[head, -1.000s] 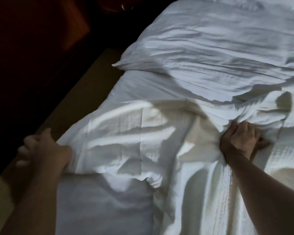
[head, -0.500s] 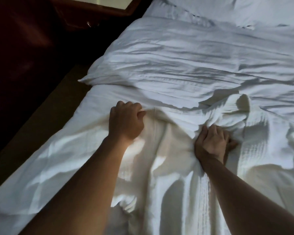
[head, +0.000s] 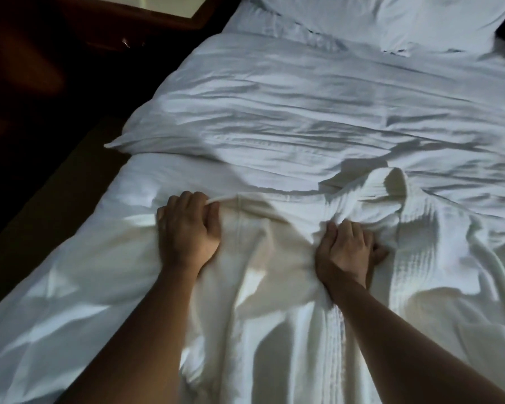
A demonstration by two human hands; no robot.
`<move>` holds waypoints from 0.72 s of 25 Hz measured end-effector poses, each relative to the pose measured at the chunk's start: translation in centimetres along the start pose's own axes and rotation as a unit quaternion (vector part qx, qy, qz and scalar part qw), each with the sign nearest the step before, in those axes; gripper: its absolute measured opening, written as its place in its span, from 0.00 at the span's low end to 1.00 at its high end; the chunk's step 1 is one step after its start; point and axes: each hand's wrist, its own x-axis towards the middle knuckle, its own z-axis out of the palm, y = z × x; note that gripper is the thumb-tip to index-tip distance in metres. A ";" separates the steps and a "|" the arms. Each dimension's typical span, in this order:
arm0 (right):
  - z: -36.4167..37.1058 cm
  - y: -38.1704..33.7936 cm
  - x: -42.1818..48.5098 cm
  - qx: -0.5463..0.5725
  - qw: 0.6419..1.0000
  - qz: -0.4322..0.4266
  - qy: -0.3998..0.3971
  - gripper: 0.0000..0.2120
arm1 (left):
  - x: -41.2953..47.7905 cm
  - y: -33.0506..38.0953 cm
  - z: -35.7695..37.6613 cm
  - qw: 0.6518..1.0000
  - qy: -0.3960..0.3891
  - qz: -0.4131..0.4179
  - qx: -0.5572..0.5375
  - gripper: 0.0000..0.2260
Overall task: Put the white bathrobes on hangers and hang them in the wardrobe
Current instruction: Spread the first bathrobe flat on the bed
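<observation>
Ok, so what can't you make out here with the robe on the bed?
Head view only:
- Right hand: the tips of its fingers are buried in the bunched robe.
- Robe's hem: cut off by the bottom edge.
- Robe's right side: its white folds blend into the bed, so it is unclear whether there is one robe or two.
- Dark furniture, top left: too dim to identify.

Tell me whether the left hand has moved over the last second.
Yes. The left hand went from the left edge of the bed inward, toward the folded duvet, and now grips the bathrobe.
</observation>
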 end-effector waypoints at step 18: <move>-2.8 -4.5 11.1 0.155 0.965 0.158 -0.140 0.19 | 0.4 -1.0 2.7 0.999 -0.033 -0.013 0.013 0.13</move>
